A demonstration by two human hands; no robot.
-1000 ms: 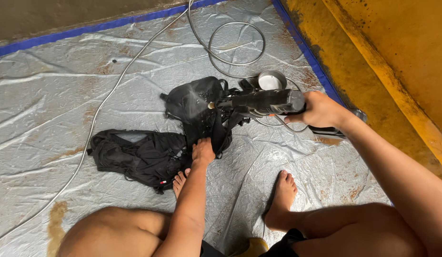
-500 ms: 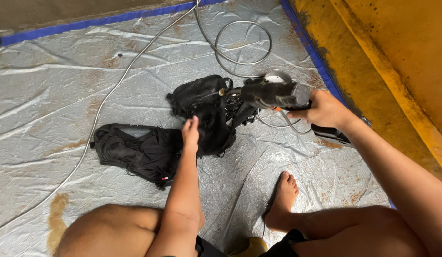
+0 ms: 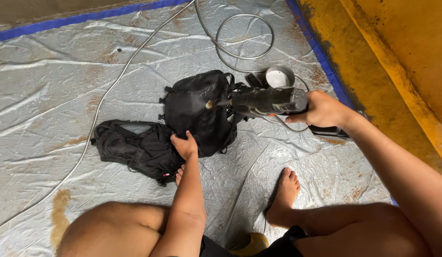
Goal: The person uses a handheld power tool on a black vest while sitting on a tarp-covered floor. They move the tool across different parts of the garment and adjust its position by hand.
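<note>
The left hand had slid down to grip the black backpack edge, steadying it; the right hand kept holding the spray gun.

Silver tarp beside rusty yellow wall

Premises present as a rough outdoor or utility wash area, not a furnished room. The ground is covered by a crinkled silver-grey tarpaulin with a blue hem, marked by rust-brown stains. A yellow painted wall or kerb, grimy and worn, borders the sheet on one side. A grey hose lies coiled across the sheet and runs off beyond the edge. A small metal cup stands on the sheet. The person sits barefoot directly on the ground, one foot flat on the tarpaulin.
</note>
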